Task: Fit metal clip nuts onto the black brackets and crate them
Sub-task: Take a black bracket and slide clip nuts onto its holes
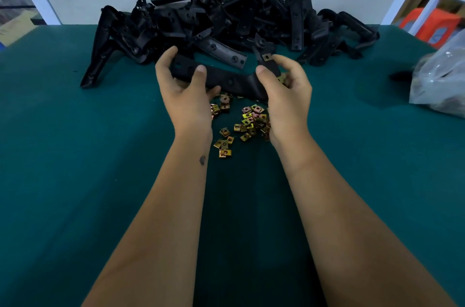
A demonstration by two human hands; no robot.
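Left hand (182, 80) grips the left end of one black bracket (226, 80), thumb on top and fingers curled beneath, holding it just above the loose clip nuts (247, 121) on the green worktop (75, 155). One fitted nut (266, 57) shows on the bracket's upturned right end. Right hand (284, 87) clasps that end, spare nuts seemingly in its palm. Advised: brace the bracket firmly and seat each nut square over its hole. The bracket pile (226, 17) lies beyond the held bracket; no crate visible.

A single head-worn wide-angle camera looks forward and steeply down from close above the near edge of the green bench (75, 181), facing its far edge.
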